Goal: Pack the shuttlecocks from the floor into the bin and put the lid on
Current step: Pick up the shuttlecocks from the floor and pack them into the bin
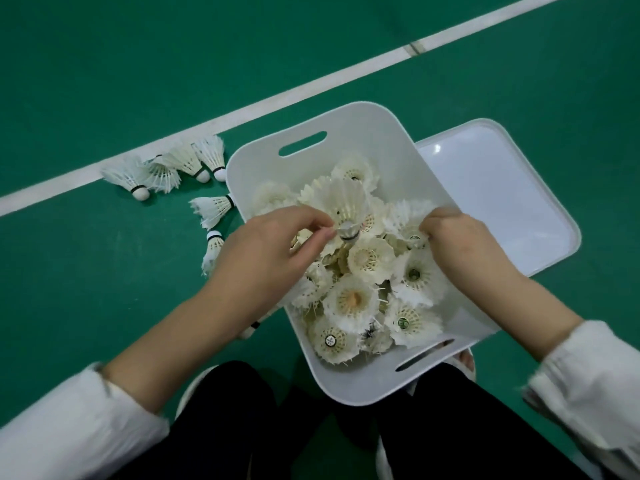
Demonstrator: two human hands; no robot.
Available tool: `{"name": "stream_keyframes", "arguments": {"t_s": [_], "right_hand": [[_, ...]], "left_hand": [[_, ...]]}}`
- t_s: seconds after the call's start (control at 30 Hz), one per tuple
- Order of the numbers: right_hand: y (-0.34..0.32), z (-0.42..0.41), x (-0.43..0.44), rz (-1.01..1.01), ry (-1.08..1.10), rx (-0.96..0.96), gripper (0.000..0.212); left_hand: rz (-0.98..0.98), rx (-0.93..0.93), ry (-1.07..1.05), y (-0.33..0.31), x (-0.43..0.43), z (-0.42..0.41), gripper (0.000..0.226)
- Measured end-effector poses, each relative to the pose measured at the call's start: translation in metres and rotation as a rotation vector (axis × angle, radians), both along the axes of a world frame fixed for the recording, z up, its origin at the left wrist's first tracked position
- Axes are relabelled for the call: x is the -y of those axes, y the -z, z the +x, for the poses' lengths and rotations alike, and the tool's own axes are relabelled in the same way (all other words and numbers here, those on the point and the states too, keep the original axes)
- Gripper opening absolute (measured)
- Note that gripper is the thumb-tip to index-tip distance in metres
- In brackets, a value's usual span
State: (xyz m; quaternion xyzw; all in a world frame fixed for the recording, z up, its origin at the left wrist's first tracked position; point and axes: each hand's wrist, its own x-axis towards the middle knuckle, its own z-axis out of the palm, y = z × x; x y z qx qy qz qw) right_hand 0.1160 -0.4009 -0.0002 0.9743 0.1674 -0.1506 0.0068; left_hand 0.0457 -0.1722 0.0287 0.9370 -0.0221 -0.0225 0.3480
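Mostly the shuttlecocks (353,299) lie heaped in the white bin (349,129), feathers up, filling it wall to wall between its two slotted handles. Above the heap the left hand (273,251) pinches one shuttlecock (344,202) by its cork between thumb and forefinger, its skirt pointing away from the person. The right hand (460,244) is at the bin's right side with its fingers curled down into the feathers; I cannot tell whether it has hold of one. The bin stands on the green floor (104,81) just in front of the person's black trousers (467,427). The lid (502,202) lies flat on the floor at the bin's right, partly covered by the bin's edge. Several loose shuttlecocks (166,169) lie on the floor just left of the bin, some across the white court line (311,88), and one pokes out beneath the left forearm.
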Motion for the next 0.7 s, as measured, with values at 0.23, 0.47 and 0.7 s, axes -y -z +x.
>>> {"name": "stream_keyframes", "arguments": {"t_s": [0.23, 0.47, 0.7], "right_hand": [[-0.040, -0.012, -0.002, 0.099, -0.002, -0.094, 0.056], [-0.062, -0.030, -0.033, 0.563, -0.303, -0.067, 0.033], [-0.036, -0.005, -0.018, 0.505, -0.007, 0.119, 0.017]], "left_hand": [[-0.006, -0.010, 0.002, 0.000, 0.001, 0.000, 0.025], [-0.036, 0.014, 0.063, -0.002, 0.006, -0.001, 0.026], [-0.216, -0.004, -0.023, -0.014, 0.000, -0.008, 0.039]]}}
